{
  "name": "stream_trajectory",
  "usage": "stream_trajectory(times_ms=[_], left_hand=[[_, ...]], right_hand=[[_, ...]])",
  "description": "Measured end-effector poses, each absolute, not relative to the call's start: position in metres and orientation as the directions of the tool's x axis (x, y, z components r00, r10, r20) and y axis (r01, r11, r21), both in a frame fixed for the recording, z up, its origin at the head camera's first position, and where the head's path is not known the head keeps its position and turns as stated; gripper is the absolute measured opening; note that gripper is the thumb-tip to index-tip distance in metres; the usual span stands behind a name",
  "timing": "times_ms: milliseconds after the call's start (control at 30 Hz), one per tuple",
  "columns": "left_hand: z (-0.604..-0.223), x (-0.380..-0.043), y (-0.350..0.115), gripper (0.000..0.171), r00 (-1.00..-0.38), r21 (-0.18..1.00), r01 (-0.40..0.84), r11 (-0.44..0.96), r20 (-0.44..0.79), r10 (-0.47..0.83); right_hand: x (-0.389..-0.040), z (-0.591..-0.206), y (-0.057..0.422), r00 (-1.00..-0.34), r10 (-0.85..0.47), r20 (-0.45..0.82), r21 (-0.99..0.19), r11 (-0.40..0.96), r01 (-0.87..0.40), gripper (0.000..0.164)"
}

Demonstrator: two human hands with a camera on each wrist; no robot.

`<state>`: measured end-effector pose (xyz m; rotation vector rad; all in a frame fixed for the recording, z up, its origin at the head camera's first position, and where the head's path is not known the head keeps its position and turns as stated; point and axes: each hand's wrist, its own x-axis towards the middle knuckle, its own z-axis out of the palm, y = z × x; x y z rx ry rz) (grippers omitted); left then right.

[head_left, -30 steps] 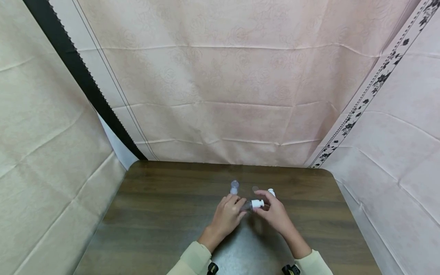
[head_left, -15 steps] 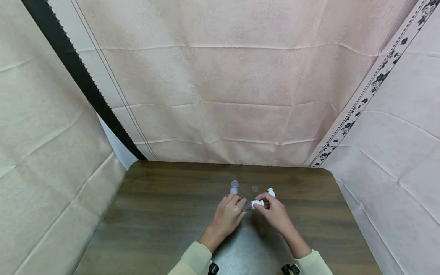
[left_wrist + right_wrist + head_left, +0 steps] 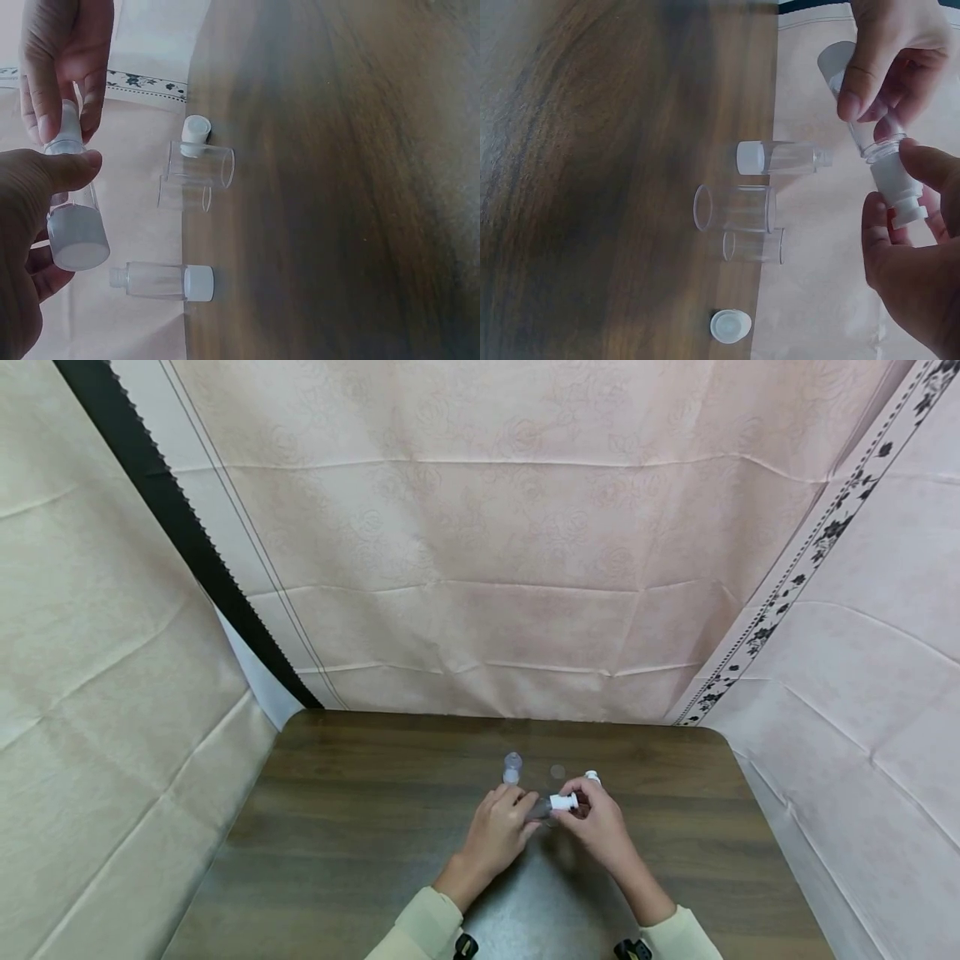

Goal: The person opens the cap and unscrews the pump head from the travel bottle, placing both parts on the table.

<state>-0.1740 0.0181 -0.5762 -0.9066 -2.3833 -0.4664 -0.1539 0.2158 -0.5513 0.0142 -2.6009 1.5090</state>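
In the head view my left hand (image 3: 495, 831) and right hand (image 3: 600, 831) meet over the far half of the table. The left holds a clear bottle (image 3: 862, 139) by its body, thumb across the near side; its white base (image 3: 79, 244) shows in the left wrist view. On the bottle's neck sits a white pump top (image 3: 896, 180), pinched between my right thumb and fingers. The bottle is tilted and off the table. Part of its body is hidden by the left fingers.
A second clear bottle (image 3: 791, 157) with a white base stands on the brown table (image 3: 360, 827). Beside it stand a larger clear cover (image 3: 735, 208), a smaller clear cover (image 3: 754, 246) and a white pump top (image 3: 730, 325). Cloth (image 3: 480, 635) hangs behind the table.
My right index finger, stretched out a second ago, has drawn in and the fingers have shifted round the pump top. The left hand and the bottle have hardly moved.
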Motion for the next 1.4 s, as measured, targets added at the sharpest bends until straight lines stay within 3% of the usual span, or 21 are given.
stream_trajectory(times_ms=[400, 767, 1400], left_hand=[[-0.573, -0.173, 0.020, 0.044, -0.647, 0.172, 0.675, 0.718, 0.607, 0.463], [-0.574, -0.175, 0.015, 0.044, -0.639, 0.180, 0.672, 0.718, 0.630, 0.441], [-0.576, -0.175, 0.007, 0.044, -0.659, 0.209, 0.661, 0.721, 0.621, 0.425]], right_hand=[[-0.151, -0.550, 0.214, -0.926, 0.151, 0.345, -0.824, 0.521, -0.222, 0.054], [-0.152, -0.559, 0.232, -0.902, 0.104, 0.419, -0.765, 0.576, -0.288, 0.052], [-0.155, -0.587, 0.273, -0.935, -0.017, 0.353, -0.688, 0.673, -0.272, 0.045]])
